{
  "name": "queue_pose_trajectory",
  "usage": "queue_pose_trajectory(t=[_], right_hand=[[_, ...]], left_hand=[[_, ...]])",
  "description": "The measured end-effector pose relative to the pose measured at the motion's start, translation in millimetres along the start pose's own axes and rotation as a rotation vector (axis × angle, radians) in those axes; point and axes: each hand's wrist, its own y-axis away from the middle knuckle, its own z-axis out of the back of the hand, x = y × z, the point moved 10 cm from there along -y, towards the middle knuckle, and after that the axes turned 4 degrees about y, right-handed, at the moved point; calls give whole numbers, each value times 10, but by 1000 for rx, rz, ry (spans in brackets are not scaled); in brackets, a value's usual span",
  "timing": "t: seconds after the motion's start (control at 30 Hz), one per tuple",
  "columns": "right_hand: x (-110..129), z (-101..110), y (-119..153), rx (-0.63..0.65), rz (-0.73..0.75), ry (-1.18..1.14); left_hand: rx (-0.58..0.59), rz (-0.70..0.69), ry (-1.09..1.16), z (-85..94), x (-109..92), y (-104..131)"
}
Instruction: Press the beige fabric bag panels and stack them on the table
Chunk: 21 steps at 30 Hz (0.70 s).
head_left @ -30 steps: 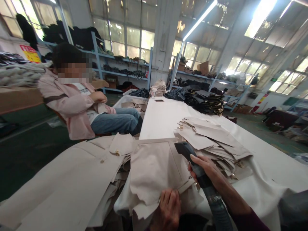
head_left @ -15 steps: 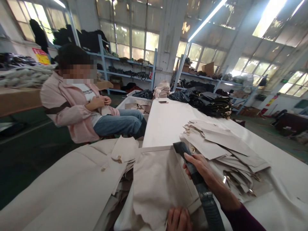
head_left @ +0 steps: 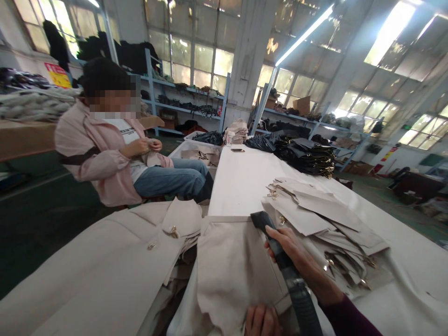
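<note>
My right hand point(head_left: 287, 245) is wrapped round the black nozzle point(head_left: 276, 242) of a ribbed vacuum hose point(head_left: 304, 301). The nozzle's flat tip rests at the upper right edge of a beige fabric bag piece point(head_left: 227, 266), which lies creased in front of me. Low in the picture, my left hand point(head_left: 262, 321) has its fingers curled over the bag piece's near edge; its thumb is hidden. To the right of the hose lies a loose pile of beige fabric pieces point(head_left: 325, 210) with gold metal clasps.
More beige pieces point(head_left: 87, 270) with gold hardware cover the left side. A seated co-worker point(head_left: 101, 149) handles something small. On the white table point(head_left: 238, 182) are a phone point(head_left: 238, 150) and stacked black pieces point(head_left: 304, 151). Plastic bins point(head_left: 178, 151) stand beside the table.
The nozzle and my right hand have shifted slightly left and down along the bag piece's edge. My left hand stays at the near edge. The view has moved a little.
</note>
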Motion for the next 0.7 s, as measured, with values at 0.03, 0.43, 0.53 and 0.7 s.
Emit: queue_pose_trajectory(t=[0.03,0.43,0.53,0.7], right_hand=[[3,84,-43,-21,-15,0],[-356,757,1176,24,-51,-133],[-641,779,1612,43,-84,-153],[-950,828,2156,64,-65,-158]], left_hand=[[2,-7,16,5,-1,-15],[522,-43,155,157,-177,-228],[616,-167,154,209,-315,-192],[715,-260,87,73,-294,-297]])
